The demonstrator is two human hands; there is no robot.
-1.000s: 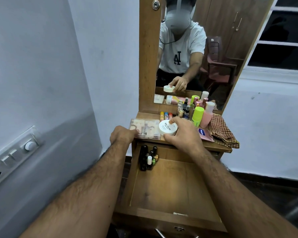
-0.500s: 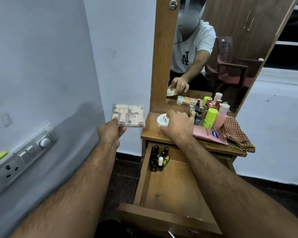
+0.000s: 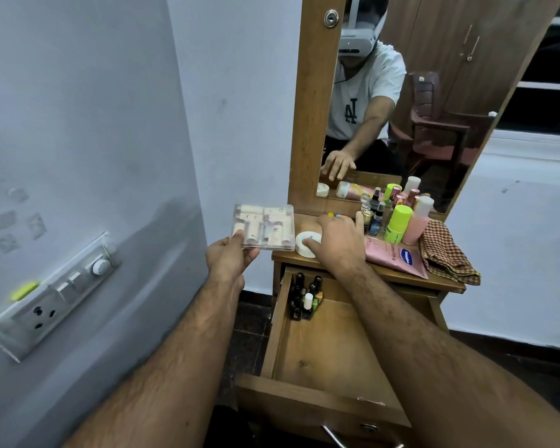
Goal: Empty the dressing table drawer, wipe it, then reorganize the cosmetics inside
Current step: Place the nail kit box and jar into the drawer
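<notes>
One clear case [image 3: 264, 227] pinched in left hand [image 3: 228, 257], left of tabletop [image 3: 401, 276]. Right hand [image 3: 338, 240] spread flat, touching one white jar [image 3: 306, 244] there. Several polish bottles [image 3: 304, 297] in drawer [image 3: 324, 354] below.

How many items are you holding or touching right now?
2: the clear palette case pinched in the left hand, off the table's left edge; the white round jar on the tabletop under the right hand.

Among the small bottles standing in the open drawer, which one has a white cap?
It is the bottle with the white cap at the front of the cluster in the drawer, in its far left corner. The bottles behind and beside it have black caps.
</notes>
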